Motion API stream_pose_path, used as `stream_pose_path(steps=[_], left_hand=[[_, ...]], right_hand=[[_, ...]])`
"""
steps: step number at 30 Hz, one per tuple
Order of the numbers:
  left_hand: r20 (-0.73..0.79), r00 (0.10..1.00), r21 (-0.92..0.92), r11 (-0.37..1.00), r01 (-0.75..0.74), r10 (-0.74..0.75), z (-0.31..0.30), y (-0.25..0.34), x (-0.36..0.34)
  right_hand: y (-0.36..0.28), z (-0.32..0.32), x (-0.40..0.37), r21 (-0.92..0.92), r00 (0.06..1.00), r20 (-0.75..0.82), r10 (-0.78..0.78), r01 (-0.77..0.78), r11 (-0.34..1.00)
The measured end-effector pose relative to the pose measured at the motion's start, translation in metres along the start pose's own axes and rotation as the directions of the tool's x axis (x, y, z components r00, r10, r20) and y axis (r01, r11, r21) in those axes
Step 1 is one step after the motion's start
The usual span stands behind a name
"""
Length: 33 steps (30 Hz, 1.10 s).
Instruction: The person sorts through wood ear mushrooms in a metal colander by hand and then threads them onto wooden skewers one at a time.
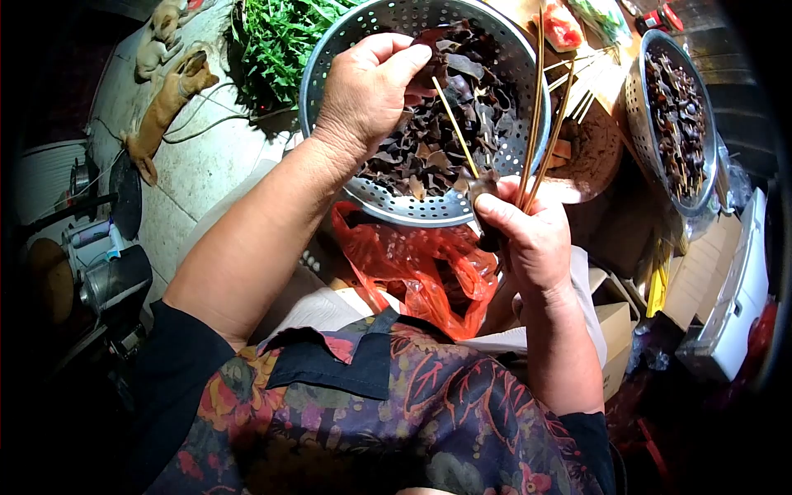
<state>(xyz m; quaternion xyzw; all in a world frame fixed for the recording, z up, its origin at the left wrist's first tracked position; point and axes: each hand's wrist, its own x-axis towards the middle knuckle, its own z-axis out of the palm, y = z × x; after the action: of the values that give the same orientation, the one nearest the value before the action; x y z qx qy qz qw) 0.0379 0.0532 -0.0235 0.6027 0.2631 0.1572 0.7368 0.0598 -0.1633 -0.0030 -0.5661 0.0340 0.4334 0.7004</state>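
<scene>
A steel colander full of dark wood ear mushrooms is in front of me. Over its left side, my left hand is closed in a pinch on a dark wood ear piece. My right hand is closed around several bamboo skewers at the colander's near right rim. One pale skewer slants up and left from that hand, with wood ear on its lower part. Its tip points toward my left fingers. The lower ends of the other skewers are hidden by my palm.
A red plastic bag lies below the colander. A second colander with skewered wood ear stands at right, near loose skewers. Green leaves are at upper left. Two dogs lie on the floor, one brown dog nearer. Cardboard is at right.
</scene>
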Motion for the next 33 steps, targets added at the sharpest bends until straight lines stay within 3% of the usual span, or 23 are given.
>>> stream_pose_path(steps=[3, 9, 11, 19, 21, 25, 33], left_hand=[[-0.023, 0.997, -0.071, 0.994, 0.078, -0.079, 0.0, 0.004, 0.001], [-0.032, 0.984, -0.162, 0.973, 0.167, -0.174, -0.01, 0.015, 0.007], [0.034, 0.955, -0.229, 0.928, 0.293, -0.293, -0.015, 0.016, 0.011], [0.088, 0.909, -0.205, 0.886, 0.416, -0.407, -0.024, 0.014, 0.017], [0.151, 0.878, -0.274, 0.834, 0.479, -0.455, -0.025, 0.013, 0.016], [0.096, 0.887, -0.281, 0.843, 0.459, -0.451, -0.014, 0.006, 0.009], [0.101, 0.96, -0.332, 0.901, 0.281, -0.262, -0.01, -0.003, 0.007]], right_hand=[[0.001, 0.001, 0.0, 0.025, 1.0, -0.02, -0.002, 0.002, 1.0], [-0.002, -0.001, -0.001, -0.1, 0.999, 0.054, -0.004, 0.01, 0.995], [-0.003, -0.001, -0.001, -0.073, 0.998, 0.055, 0.009, -0.005, 0.997], [-0.002, -0.003, -0.002, -0.054, 0.998, 0.067, 0.016, -0.013, 0.998], [-0.001, -0.003, -0.002, -0.056, 0.997, 0.073, 0.011, -0.007, 0.998], [0.0, -0.001, -0.003, -0.036, 0.998, 0.057, -0.012, 0.014, 0.999], [0.001, -0.002, -0.003, -0.045, 0.997, 0.047, -0.056, 0.058, 0.997]])
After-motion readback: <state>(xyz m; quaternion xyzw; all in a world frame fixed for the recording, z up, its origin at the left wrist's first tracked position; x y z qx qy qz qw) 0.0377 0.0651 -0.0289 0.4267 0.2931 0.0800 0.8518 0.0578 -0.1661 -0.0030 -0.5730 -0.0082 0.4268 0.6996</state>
